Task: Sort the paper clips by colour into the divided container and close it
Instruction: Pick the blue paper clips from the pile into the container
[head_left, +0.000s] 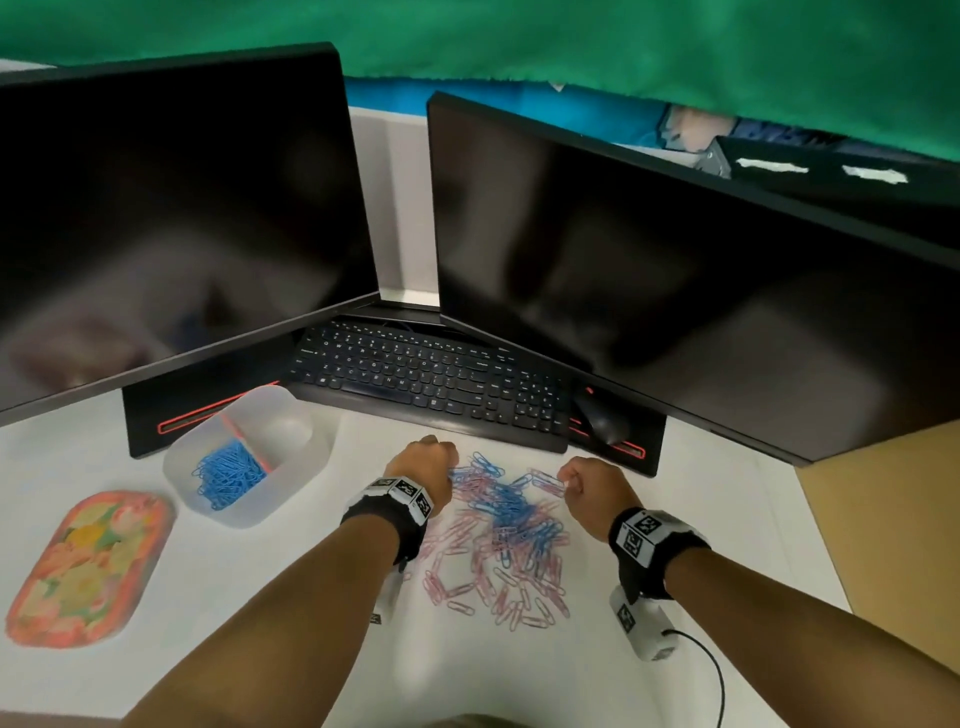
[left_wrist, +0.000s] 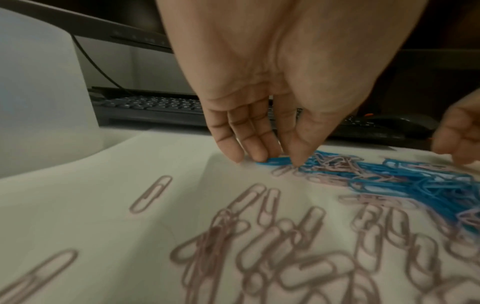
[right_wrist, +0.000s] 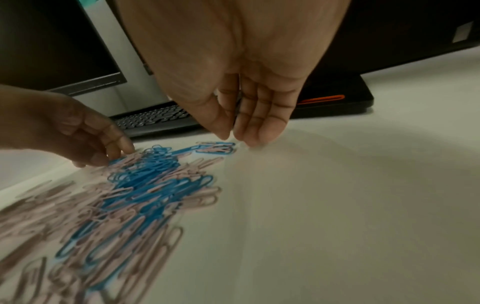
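A mixed pile of pink and blue paper clips (head_left: 498, 530) lies on the white table in front of me. The translucent divided container (head_left: 311, 452) stands open at the left, with blue clips (head_left: 228, 473) in its near compartment. Its far compartment looks empty. My left hand (left_wrist: 278, 158) is at the pile's far left edge, where the thumb and fingertips (left_wrist: 257, 153) pinch a blue clip (left_wrist: 275, 160) against the table. My right hand (right_wrist: 235, 137) points down at the pile's far right end, beside a few clips (right_wrist: 218, 147). Nothing shows between its thumb and straight fingers.
The container's lid (head_left: 88, 566), with a fruit pattern, lies flat at the near left. A black keyboard (head_left: 431, 384), a mouse (head_left: 602, 421) and two dark monitors (head_left: 176, 228) stand right behind the pile. A cable (head_left: 711, 670) trails from my right wrist.
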